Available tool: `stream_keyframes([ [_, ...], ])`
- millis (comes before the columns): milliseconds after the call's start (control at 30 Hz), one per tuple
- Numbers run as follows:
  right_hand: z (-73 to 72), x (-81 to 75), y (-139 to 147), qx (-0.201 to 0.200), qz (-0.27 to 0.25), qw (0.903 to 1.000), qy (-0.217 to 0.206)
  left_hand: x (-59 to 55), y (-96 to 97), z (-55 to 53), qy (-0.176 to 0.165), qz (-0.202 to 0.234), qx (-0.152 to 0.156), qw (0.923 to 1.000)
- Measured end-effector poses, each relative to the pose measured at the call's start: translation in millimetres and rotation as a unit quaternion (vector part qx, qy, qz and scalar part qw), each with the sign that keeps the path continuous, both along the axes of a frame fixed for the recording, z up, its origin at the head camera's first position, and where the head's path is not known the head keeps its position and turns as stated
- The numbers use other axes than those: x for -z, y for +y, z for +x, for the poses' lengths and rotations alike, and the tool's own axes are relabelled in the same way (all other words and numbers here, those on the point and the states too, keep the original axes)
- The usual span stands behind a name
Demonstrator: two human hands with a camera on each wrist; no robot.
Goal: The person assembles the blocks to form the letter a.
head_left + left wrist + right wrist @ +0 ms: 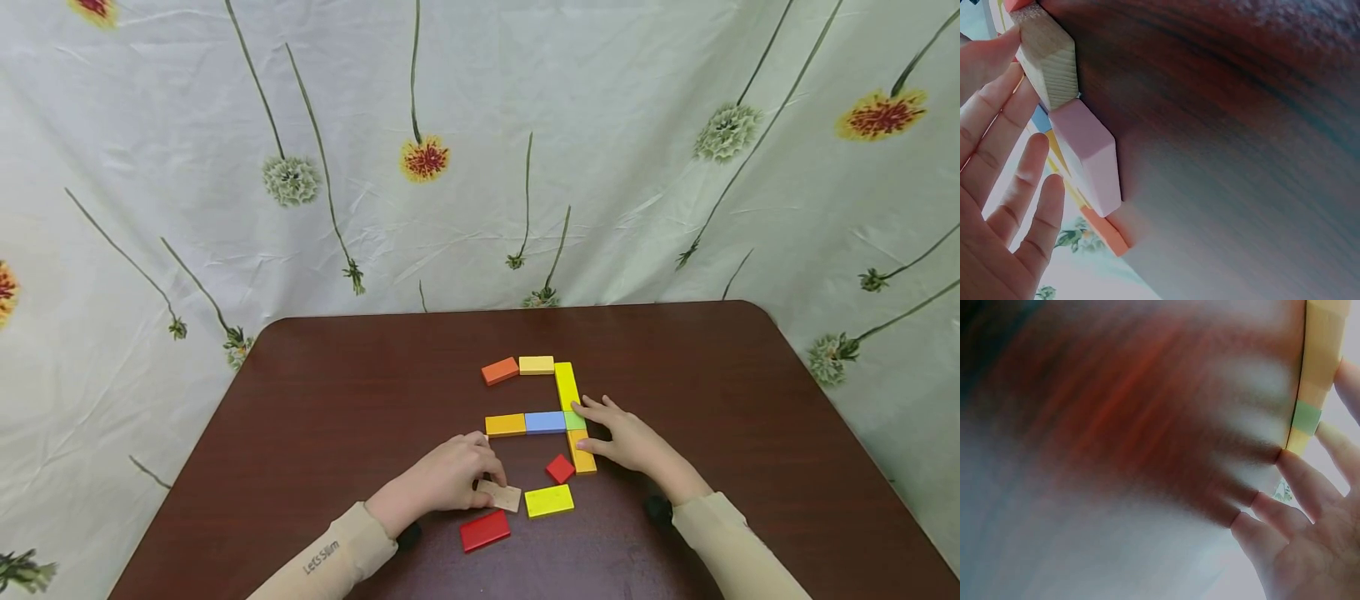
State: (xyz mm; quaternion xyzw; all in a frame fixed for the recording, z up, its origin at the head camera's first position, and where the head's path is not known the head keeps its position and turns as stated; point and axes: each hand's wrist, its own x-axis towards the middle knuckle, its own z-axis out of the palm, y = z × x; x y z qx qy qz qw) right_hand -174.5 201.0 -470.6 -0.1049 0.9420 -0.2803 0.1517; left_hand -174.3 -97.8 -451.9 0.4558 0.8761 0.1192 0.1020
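My left hand [461, 471] pinches a plain wooden block [504, 497] between thumb and fingers, low on the table. The block's grained end [1054, 69] shows in the left wrist view, touching a pink block [1088, 156] that the hand mostly hides from the head view. Spread fingers of my right hand [630, 437] rest against a column of blocks: a long yellow block [567, 385], a small green block [574, 420] and an orange-yellow block [581, 454]. From the green one, a blue block [545, 422] and an amber block [506, 425] run left in a row.
An orange block [500, 371] and a pale yellow block [536, 365] lie at the top of the column. Nearer are a small red block [559, 468], a yellow block [549, 501] and a red block [484, 531]. A flowered cloth [480, 100] hangs behind the brown table [337, 400].
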Motion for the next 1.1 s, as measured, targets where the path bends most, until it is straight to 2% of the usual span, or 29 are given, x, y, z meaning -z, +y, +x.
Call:
stream_keyframes([
  [133,0.2,-0.9,-0.3,0.002,-0.002,1.0,-0.002,-0.1,-0.2,0.1,0.003,0.002,0.001,1.0],
  [267,0.0,-1.2,-0.6,0.005,-0.002,1.0,-0.003,-1.5,2.7,1.6,-0.009,0.005,-0.005,0.9999],
  [467,-0.4,-0.7,-0.8,0.01,0.003,0.9999,-0.004,-5.4,23.5,3.9,-0.029,0.005,-0.007,0.9995],
  [767,-1.1,2.9,1.0,0.013,-0.003,0.9999,-0.004,-3.7,60.2,10.6,0.027,-0.045,0.026,0.9983],
  [967,-1.6,3.2,1.5,0.015,0.0,0.9999,-0.004,-3.6,67.3,14.6,0.024,-0.067,0.009,0.9974],
  [1100,-2.4,2.5,0.9,0.017,0.001,0.9998,-0.011,-3.4,66.3,15.5,0.025,-0.067,-0.001,0.9975],
])
